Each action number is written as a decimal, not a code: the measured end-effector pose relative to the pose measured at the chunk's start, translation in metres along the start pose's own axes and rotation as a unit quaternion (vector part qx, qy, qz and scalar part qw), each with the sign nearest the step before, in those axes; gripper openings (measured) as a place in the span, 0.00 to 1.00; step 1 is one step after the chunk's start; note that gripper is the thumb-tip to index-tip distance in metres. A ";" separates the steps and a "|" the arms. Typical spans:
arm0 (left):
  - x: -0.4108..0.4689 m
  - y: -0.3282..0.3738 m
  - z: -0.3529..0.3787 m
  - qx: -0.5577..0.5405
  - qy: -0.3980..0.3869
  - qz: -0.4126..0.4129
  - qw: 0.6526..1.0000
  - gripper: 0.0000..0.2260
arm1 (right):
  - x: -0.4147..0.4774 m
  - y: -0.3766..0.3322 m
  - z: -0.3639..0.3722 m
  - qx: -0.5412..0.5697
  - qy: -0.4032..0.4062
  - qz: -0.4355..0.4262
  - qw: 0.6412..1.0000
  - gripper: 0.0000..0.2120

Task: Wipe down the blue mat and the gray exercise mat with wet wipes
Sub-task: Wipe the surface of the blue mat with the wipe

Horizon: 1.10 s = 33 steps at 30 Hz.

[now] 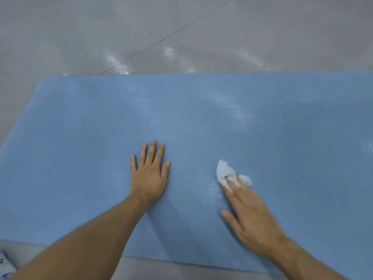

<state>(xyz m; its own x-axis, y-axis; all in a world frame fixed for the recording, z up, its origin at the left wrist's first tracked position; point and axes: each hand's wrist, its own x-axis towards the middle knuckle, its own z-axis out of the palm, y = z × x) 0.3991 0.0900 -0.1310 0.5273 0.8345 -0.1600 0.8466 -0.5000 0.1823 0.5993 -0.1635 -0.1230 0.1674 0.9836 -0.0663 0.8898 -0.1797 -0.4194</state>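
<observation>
The blue mat (201, 118) lies flat on the floor and fills most of the view, with wet shiny streaks across its middle. My left hand (148, 172) rests palm down on the mat near its centre, fingers straight and spread. To its right, my right hand (248, 215) presses a crumpled white wet wipe (227, 171) onto the mat under its straight fingertips; the hand is slightly blurred. No gray exercise mat is in view.
Pale gray glossy floor tiles (181, 33) lie beyond the mat's far edge. A strip of floor shows along the near edge. A small patterned packet (6, 265) pokes in at the bottom left corner.
</observation>
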 end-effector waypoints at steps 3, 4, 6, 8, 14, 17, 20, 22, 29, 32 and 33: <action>-0.001 0.000 -0.001 -0.004 0.005 0.002 1.000 0.32 | -0.005 -0.030 0.019 -0.043 -0.016 -0.082 0.996 0.34; -0.001 0.000 -0.002 -0.006 0.005 0.003 1.000 0.32 | -0.006 -0.032 0.022 -0.059 -0.016 -0.095 0.994 0.33; -0.001 0.000 -0.001 -0.007 0.004 0.002 1.000 0.32 | -0.005 -0.023 0.020 -0.078 -0.011 -0.107 0.991 0.31; -0.002 0.001 -0.001 -0.007 0.004 0.001 1.000 0.32 | -0.001 -0.002 0.013 -0.076 0.008 -0.078 0.994 0.29; -0.002 0.001 0.001 -0.004 0.011 0.002 1.000 0.31 | 0.010 0.090 -0.034 -0.021 0.072 0.214 0.974 0.33; -0.002 0.001 0.002 -0.002 0.013 0.003 1.000 0.31 | 0.010 0.104 -0.044 -0.017 0.063 0.247 0.967 0.33; -0.002 0.000 0.002 -0.004 0.016 0.003 1.000 0.31 | 0.010 0.077 -0.032 0.001 0.051 0.220 0.974 0.32; -0.003 0.000 0.002 -0.002 0.015 0.001 1.000 0.31 | 0.010 0.047 -0.023 0.010 0.028 0.152 0.988 0.34; -0.002 0.000 0.001 -0.005 0.021 0.001 1.000 0.30 | 0.000 -0.043 0.023 -0.107 -0.029 -0.164 0.980 0.32; -0.002 0.001 0.001 -0.002 0.019 0.000 1.000 0.30 | 0.002 -0.037 0.020 -0.118 -0.009 -0.173 0.978 0.31; -0.002 0.001 0.000 -0.002 0.019 -0.001 1.000 0.30 | 0.005 -0.027 0.018 -0.112 0.001 -0.157 0.981 0.31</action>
<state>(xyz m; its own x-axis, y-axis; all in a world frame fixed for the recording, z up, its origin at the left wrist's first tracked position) 0.3987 0.0877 -0.1309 0.5223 0.8439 -0.1229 0.8474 -0.4974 0.1857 0.5685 -0.1536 -0.1280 -0.1293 0.9910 0.0355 0.9685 0.1339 -0.2100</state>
